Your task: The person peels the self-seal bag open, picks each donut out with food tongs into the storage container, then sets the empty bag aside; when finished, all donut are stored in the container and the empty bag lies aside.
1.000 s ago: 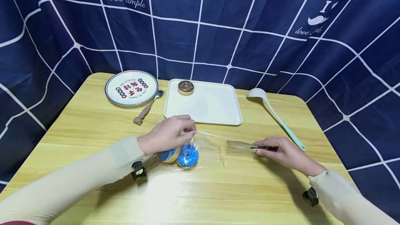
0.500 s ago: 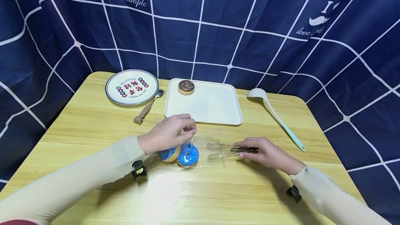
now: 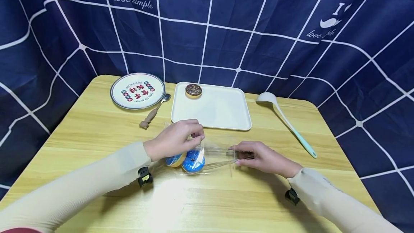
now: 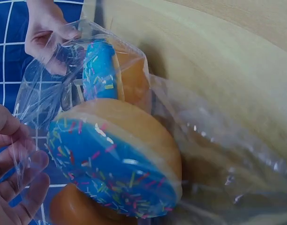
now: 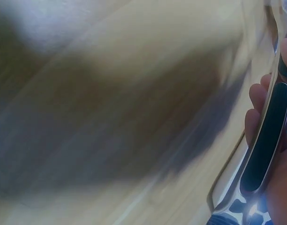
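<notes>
My left hand [image 3: 176, 137] pinches the upper edge of a clear plastic bag [image 4: 218, 140] lying on the table. Inside are a blue-iced doughnut [image 3: 193, 161] and a second blue doughnut [image 3: 174, 159], partly hidden under that hand. Coloured sprinkles show on the nearer doughnut [image 4: 115, 168] in the left wrist view. From the right, my right hand [image 3: 265, 157] grips metal tongs [image 5: 265, 140] with dark handle inlays. Their spread arms reach into the bag's mouth, the tips right at the first blue doughnut.
Behind the hands is a white tray [image 3: 216, 112] with a chocolate-iced doughnut [image 3: 193, 91]. A printed plate [image 3: 137, 91] and a spoon [image 3: 151, 114] lie to its left, a white ladle [image 3: 288, 121] to its right. A blue checked curtain [image 3: 226, 39] encloses the table.
My right hand has moved left, bringing the tongs from beside the bag into its mouth and up to the doughnut; their arms have spread apart. My left hand has stayed at the bag's edge.
</notes>
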`<move>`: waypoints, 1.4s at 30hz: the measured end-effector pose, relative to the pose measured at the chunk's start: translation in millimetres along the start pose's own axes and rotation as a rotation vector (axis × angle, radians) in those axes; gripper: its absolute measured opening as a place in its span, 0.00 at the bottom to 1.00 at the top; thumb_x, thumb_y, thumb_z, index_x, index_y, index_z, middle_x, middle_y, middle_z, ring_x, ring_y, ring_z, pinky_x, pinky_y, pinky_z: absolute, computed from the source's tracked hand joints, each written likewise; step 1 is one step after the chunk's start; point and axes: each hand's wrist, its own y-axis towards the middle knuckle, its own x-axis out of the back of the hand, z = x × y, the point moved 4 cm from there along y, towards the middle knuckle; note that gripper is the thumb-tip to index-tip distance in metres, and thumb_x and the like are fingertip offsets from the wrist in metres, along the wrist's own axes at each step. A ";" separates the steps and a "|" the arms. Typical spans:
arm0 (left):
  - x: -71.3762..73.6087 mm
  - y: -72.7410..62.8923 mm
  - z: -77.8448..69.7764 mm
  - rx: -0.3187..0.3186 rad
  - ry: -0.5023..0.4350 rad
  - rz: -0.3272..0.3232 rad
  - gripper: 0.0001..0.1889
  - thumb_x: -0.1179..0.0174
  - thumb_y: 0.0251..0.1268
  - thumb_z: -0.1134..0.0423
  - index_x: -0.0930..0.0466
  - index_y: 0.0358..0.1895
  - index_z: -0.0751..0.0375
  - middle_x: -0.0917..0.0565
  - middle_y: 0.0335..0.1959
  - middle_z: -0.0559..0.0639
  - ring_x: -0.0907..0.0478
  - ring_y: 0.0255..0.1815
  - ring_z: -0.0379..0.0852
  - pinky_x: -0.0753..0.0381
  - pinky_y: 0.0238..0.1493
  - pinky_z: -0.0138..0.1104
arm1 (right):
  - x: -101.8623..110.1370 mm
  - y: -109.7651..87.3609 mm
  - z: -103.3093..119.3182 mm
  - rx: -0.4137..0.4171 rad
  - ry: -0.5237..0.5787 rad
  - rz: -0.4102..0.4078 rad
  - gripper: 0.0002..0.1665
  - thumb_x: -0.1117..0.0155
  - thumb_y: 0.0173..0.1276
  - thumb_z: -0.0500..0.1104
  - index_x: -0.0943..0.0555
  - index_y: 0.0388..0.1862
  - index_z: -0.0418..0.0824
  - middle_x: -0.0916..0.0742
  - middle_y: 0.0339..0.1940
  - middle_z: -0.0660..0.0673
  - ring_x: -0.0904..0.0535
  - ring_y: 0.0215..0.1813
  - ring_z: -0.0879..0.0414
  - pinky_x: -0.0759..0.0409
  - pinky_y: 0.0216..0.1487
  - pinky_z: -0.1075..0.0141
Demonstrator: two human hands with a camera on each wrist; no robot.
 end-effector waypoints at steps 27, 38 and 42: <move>-1.4 -3.6 3.2 0.006 0.024 -0.011 0.07 0.41 0.78 0.61 0.13 0.41 0.55 0.17 0.35 0.42 0.25 0.32 0.35 0.22 0.35 0.27 | 1.8 5.1 3.8 0.086 -0.015 -0.042 0.22 0.29 0.73 0.44 0.14 0.63 0.40 0.08 0.52 0.46 0.16 0.46 0.66 0.17 0.45 0.69; 2.3 -2.0 4.1 0.011 0.027 -0.026 0.08 0.41 0.79 0.61 0.13 0.42 0.56 0.15 0.39 0.43 0.23 0.35 0.36 0.19 0.39 0.30 | 25.6 -20.8 -5.7 0.015 0.016 -0.114 0.20 0.30 0.74 0.42 0.14 0.63 0.44 0.08 0.47 0.51 0.19 0.40 0.67 0.19 0.40 0.69; 4.0 -0.7 3.1 -0.002 0.035 -0.038 0.08 0.41 0.79 0.61 0.13 0.42 0.56 0.15 0.39 0.44 0.23 0.35 0.36 0.20 0.39 0.30 | 33.1 -37.2 -13.2 -0.001 0.003 -0.163 0.20 0.29 0.72 0.40 0.14 0.62 0.42 0.08 0.47 0.50 0.18 0.41 0.68 0.19 0.40 0.71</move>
